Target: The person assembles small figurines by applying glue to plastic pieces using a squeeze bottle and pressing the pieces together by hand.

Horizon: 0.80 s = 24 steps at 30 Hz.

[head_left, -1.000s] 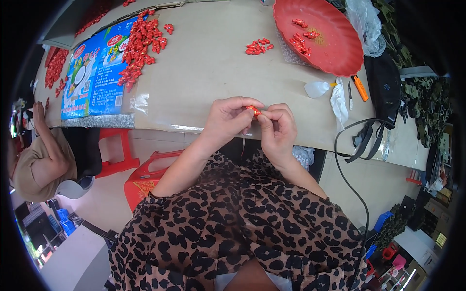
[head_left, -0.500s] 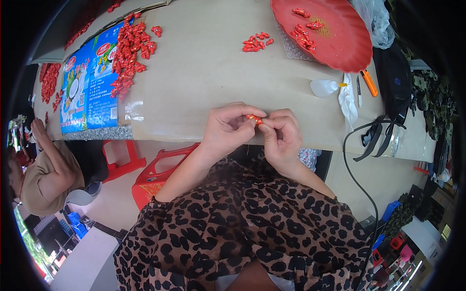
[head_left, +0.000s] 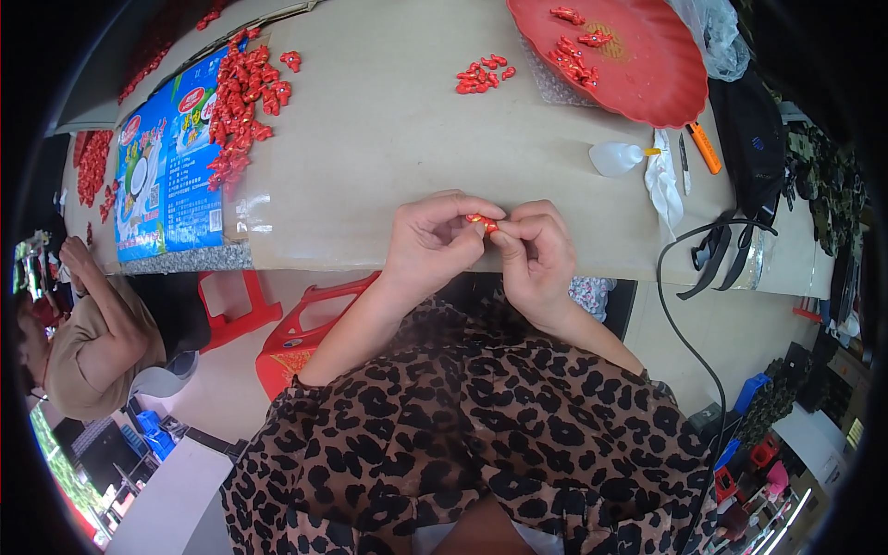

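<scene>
Between the fingertips of both hands is a small red figurine (head_left: 482, 223) with gold markings, held just above the table's near edge. My left hand (head_left: 433, 239) pinches its left end between thumb and forefinger. At its right end the thumb and forefinger of my right hand (head_left: 539, 245) press together on it. Fingers cover much of the piece, so its full shape is hidden. Beyond my hands lies a little group of similar red pieces (head_left: 478, 78). More of them rest in a scalloped red tray (head_left: 647, 83) at the far right.
A big heap of red pieces (head_left: 242, 111) lies at the left, partly on a blue printed cardboard sheet (head_left: 153, 199). To the right are a white squeeze bottle (head_left: 615, 159), a crumpled tissue (head_left: 663, 190), an orange cutter (head_left: 705, 148) and a black cable (head_left: 668, 305). Another person (head_left: 102, 342) sits at the left.
Both hands keep their pinch on the figurine, which has turned slightly between the fingertips. The whole view has shifted a little; nothing on the table has visibly been moved.
</scene>
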Each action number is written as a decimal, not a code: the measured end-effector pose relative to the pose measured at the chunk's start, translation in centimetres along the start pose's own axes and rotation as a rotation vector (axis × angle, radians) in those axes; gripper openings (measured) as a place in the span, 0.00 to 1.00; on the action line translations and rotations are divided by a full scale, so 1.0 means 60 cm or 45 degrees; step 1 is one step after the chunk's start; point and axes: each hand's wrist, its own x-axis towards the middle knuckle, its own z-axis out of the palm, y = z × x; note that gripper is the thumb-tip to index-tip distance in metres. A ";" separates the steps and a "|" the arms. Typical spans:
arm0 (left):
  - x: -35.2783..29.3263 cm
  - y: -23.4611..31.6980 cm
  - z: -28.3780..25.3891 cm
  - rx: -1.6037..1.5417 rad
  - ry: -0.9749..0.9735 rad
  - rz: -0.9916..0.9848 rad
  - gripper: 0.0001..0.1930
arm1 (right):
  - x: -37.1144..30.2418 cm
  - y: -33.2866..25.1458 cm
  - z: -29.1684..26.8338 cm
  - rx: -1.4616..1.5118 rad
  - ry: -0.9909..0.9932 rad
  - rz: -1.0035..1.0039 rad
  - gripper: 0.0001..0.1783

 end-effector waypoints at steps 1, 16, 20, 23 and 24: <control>0.001 -0.001 0.002 0.030 0.008 0.047 0.10 | 0.001 -0.001 0.000 0.000 -0.001 0.002 0.04; 0.005 -0.003 0.002 -0.056 0.036 -0.080 0.09 | 0.004 0.015 0.005 0.110 0.012 -0.012 0.03; 0.006 -0.009 -0.001 -0.079 0.029 -0.047 0.09 | 0.004 0.020 0.002 0.122 -0.044 -0.043 0.02; 0.006 -0.010 -0.001 -0.084 -0.005 -0.017 0.10 | 0.005 0.018 0.002 0.191 -0.030 0.016 0.02; 0.006 -0.010 -0.002 -0.066 -0.011 -0.016 0.10 | 0.006 0.018 0.002 0.175 -0.030 -0.005 0.02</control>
